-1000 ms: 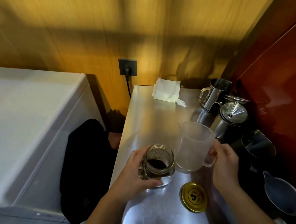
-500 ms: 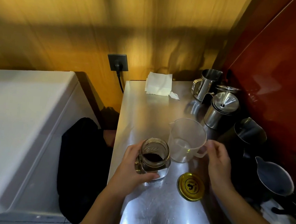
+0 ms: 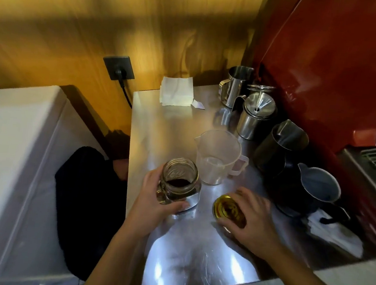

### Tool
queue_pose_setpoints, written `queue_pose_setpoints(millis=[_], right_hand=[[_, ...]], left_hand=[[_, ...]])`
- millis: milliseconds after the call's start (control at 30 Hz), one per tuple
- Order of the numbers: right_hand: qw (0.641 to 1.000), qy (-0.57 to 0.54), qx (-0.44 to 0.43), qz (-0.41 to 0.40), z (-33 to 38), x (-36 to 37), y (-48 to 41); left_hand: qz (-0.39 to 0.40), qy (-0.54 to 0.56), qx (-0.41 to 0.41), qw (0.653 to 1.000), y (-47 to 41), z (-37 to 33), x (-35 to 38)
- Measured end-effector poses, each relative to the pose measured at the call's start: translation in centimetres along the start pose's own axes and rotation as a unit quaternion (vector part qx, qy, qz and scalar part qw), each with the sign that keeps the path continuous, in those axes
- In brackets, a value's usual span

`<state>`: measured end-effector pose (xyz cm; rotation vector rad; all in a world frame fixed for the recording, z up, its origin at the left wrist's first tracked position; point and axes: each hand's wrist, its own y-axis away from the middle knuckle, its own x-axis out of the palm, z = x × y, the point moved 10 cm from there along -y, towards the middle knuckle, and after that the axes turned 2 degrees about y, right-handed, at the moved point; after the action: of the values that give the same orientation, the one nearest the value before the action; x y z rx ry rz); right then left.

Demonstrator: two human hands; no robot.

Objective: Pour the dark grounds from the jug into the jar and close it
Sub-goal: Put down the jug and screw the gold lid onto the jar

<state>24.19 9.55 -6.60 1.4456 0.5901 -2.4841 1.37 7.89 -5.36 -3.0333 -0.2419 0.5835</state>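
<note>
Counter: your steel worktop (image 3: 179, 127).
On it: jar (image 3: 179, 183), plastic jug (image 3: 215, 156), gold lid (image 3: 228, 209), folded napkin (image 3: 177, 92), steel pitchers (image 3: 236, 85), dark pitchers (image 3: 315, 189).

The right hand (image 3: 249, 219) hides part of the gold lid (image 3: 227, 209).

Both bare forearms reach in from the bottom edge, angled up and toward each other. The left hand (image 3: 154, 198) curls around the side of the clear glass jar (image 3: 179, 183), thumb laid across its near lower face and fingers wrapped behind. The right hand (image 3: 251, 222) lies palm down, low over the steel bench (image 3: 194, 258), fingers spread and bent, their tips closing on the rim of the round gold metal lid (image 3: 228, 210).
</note>
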Motion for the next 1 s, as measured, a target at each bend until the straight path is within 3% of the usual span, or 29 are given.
queue_pose_setpoints(millis=[200,367,733,867,1000], right_hand=[[0.995,0.069,-0.017,0.063,0.3,2.3,1.3],[0.998,0.054,0.005,0.022,0.4,1.1,1.0],[0.991,-0.078,-0.042,-0.1,6.2,-6.5,-2.3],[0.98,-0.15,-0.088,-0.093,8.6,-6.8,-3.3],[0.975,-0.135,-0.158,-0.075,11.8,-6.0,-4.0]], left_hand=[[0.009,-0.003,0.002,1.0,0.1,0.0,0.0],[0.01,-0.016,0.011,1.0,0.2,0.1,0.0],[0.027,-0.028,0.011,0.999,0.5,-0.1,0.2],[0.025,-0.025,0.01,0.999,0.7,0.0,0.1],[0.019,-0.018,0.016,1.0,0.9,-0.2,-0.1]])
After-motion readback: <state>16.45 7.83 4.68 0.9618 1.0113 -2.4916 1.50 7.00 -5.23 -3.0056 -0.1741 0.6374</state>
